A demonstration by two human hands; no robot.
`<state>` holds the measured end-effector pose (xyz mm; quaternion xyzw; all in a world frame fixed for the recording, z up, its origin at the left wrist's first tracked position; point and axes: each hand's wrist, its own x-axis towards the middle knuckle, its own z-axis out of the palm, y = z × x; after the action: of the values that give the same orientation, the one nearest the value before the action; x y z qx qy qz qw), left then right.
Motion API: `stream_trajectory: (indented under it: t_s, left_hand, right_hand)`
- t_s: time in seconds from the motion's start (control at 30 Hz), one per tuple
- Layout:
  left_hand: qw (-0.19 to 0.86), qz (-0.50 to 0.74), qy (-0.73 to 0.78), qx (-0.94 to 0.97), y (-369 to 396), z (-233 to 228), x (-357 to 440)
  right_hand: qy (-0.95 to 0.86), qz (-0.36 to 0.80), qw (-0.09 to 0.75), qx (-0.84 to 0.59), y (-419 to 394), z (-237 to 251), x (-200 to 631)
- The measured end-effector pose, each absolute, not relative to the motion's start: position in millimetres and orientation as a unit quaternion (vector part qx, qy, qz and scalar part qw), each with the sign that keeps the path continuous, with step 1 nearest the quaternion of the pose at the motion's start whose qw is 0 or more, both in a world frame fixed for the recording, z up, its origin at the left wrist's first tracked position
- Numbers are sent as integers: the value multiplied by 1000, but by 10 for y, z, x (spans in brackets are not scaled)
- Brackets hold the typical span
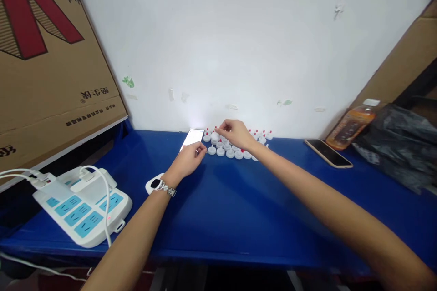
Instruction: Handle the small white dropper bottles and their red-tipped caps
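The head camera, the 1 view here, looks down at a blue tabletop set against a white wall. Both bare forearms reach toward the far edge.

The right hand hovers over a cluster of small white caps with red tips, laid in loose rows just in front of the wall. Its fingers are drawn together in a narrow pinch at the left end of the cluster, at a cap there; whether the fingertips actually grip it is too small to tell. The hand covers the middle of the cluster, so the caps cannot be counted.

The left hand rests on the table just left of the caps, fingers curled loosely inward; what, if anything, sits inside the curl is hidden. A wristwatch with a metal band sits on that wrist. Just beyond the knuckles lies a lit phone, its screen washed out to plain white. A small white object beside the wrist is partly covered by the arm.

At left a white power strip with blue sockets holds white plugs and cables, under a cardboard box cut off by the frame. At right lie a dark phone, an orange drink bottle and a black plastic bag.
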<state>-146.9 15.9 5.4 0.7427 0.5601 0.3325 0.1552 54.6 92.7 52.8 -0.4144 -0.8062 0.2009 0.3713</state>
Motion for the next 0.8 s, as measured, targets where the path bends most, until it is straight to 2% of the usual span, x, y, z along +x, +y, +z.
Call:
stream_trajectory:
  t_s: [0.13, 0.23, 0.43, 0.53, 0.7, 0.8]
  left_hand:
    - [181, 388, 506, 749, 50, 106, -1205]
    - [200, 369, 464, 780, 18, 159, -913]
    - [238, 317, 436, 808, 174, 294, -470]
    - [238, 368, 427, 791, 233, 226, -374]
    - [177, 463, 426, 757, 184, 50, -317]
    - [235, 497, 428, 717, 152, 18, -315]
  right_hand:
    - [-757, 367, 362, -402, 618, 379, 947]
    - [-727, 419, 376, -393, 433, 229, 1152]
    - [-680, 381, 475, -408, 310, 145, 1364]
    - [-664, 374, 507, -403, 295, 105, 1394]
    - [-620, 427, 541, -376, 258, -17, 1331]
    - [-597, 447, 565, -354, 242, -50, 1292]
